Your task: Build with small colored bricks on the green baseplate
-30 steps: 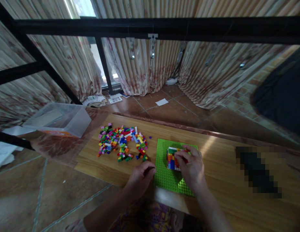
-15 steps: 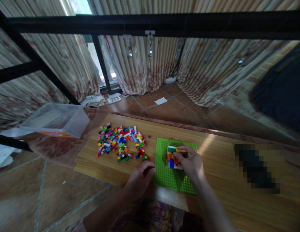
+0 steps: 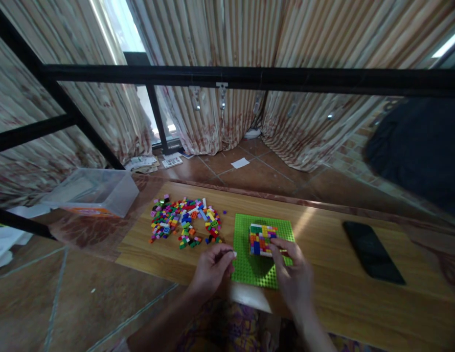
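A green baseplate (image 3: pixel 262 230) lies on a wooden board (image 3: pixel 323 254). A small multicoloured brick block (image 3: pixel 262 238) stands on the plate. My right hand (image 3: pixel 293 274) sits just right of and below the block, fingers curled, fingertips touching its right side. My left hand (image 3: pixel 213 271) rests at the plate's left edge, fingers pinched on a tiny white piece (image 3: pixel 234 254). A pile of loose coloured bricks (image 3: pixel 185 221) lies to the left on the board.
A black phone (image 3: pixel 372 252) lies on the board at the right. A clear plastic box (image 3: pixel 93 191) stands on the floor at the left. Black metal bars (image 3: pixel 227 76) cross overhead. Curtains hang behind, with papers (image 3: pixel 172 160) on the tiled floor.
My right hand has slid off the top of the brick block toward me, uncovering it. My left hand has lifted slightly with a white piece in its fingertips. The camera has tilted up.
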Tool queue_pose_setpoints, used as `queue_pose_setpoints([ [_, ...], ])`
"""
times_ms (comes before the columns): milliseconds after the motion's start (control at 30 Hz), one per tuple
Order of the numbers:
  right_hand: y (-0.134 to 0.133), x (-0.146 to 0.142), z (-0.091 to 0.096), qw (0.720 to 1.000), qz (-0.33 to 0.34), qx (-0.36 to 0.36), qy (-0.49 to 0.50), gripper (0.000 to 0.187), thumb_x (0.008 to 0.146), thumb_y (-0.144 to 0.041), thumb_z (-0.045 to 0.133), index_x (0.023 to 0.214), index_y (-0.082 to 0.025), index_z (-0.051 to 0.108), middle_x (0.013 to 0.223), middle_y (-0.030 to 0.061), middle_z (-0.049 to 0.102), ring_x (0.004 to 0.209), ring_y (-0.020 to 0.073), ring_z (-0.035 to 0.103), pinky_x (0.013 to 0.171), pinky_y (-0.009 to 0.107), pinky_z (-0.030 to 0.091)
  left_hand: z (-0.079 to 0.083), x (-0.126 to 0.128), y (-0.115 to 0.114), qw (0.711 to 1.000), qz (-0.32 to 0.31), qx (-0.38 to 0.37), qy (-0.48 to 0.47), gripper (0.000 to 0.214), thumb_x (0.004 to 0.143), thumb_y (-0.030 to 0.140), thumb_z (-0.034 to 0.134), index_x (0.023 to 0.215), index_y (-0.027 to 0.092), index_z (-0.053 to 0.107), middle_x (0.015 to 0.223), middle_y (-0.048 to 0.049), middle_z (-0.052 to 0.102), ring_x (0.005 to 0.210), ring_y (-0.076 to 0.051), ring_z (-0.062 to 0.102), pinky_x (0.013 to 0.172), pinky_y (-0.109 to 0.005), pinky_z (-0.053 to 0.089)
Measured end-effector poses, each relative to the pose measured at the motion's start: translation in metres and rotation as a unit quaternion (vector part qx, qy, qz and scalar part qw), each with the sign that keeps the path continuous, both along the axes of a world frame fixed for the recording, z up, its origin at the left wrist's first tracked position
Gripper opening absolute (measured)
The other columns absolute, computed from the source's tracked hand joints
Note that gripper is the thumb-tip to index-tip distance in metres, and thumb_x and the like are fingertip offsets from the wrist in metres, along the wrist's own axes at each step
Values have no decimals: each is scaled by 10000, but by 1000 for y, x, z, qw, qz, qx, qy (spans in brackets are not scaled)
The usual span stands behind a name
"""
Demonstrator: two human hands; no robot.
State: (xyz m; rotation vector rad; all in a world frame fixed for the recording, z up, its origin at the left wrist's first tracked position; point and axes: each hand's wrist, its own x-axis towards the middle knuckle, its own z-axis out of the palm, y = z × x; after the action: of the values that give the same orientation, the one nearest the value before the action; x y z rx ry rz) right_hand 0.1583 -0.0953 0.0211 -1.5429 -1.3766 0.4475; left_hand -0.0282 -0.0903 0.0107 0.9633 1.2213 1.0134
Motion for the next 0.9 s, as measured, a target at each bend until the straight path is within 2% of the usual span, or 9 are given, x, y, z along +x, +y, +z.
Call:
queue_pose_setpoints([
  [67, -15, -11, 4, 997, 48, -30, 43, 225, 846, -372, 560, 964, -218, 673, 962, 72, 679, 841, 186, 626, 768, 347, 501, 10, 5, -2, 999, 2, -11, -31, 310, 710, 417, 685, 832, 140, 620, 602, 20, 601, 454, -77, 501, 429, -188, 374],
  [167, -31, -27, 11, 986, 97, -66, 118, 235, 828, -379, 595, 986, -222, 672, 977, 66, 688, 859, 187, 639, 762, 327, 509, 26, 11, -7, 997, -7, -5, -76, 300, 680, 389, 730, 808, 134, 638, 637, 10, 629, 474, -70, 509, 448, -186, 387],
  [367, -40, -39, 26, 965, 115, -68, 226, 157, 794, -346, 652, 893, -229, 688, 863, 27, 692, 823, 169, 633, 744, 294, 507, 51, 14, -17, 992, -40, 13, -119, 245, 683, 334, 745, 783, 130, 654, 606, 16, 621, 482, -66, 501, 457, -177, 400],
  [500, -45, -37, 32, 960, 117, -63, 246, 175, 792, -315, 661, 946, -239, 694, 910, 28, 697, 834, 162, 631, 756, 290, 505, 63, 13, -23, 992, -59, 25, -108, 205, 701, 298, 737, 800, 133, 665, 605, 17, 622, 493, -63, 515, 479, -171, 416],
  [667, -50, -34, 38, 956, 138, -58, 254, 165, 792, -285, 665, 946, -246, 706, 938, 26, 703, 857, 157, 630, 774, 282, 494, 73, 12, -28, 992, -72, 44, -90, 179, 708, 284, 730, 792, 137, 674, 622, 10, 639, 499, -65, 538, 488, -168, 429],
  [800, -52, -34, 39, 944, 130, -70, 295, 126, 767, -296, 690, 876, -239, 720, 834, 12, 708, 768, 137, 625, 717, 253, 494, 75, 14, -30, 991, -84, 41, -96, 171, 729, 293, 703, 773, 132, 667, 571, 14, 616, 491, -70, 530, 500, -175, 438],
  [900, -51, -33, 35, 929, 110, -97, 341, 131, 738, -327, 712, 820, -226, 720, 747, 5, 698, 696, 127, 614, 665, 238, 491, 71, 13, -28, 990, -99, 35, -89, 179, 749, 307, 675, 774, 131, 655, 581, 10, 612, 501, -77, 525, 512, -187, 444],
])
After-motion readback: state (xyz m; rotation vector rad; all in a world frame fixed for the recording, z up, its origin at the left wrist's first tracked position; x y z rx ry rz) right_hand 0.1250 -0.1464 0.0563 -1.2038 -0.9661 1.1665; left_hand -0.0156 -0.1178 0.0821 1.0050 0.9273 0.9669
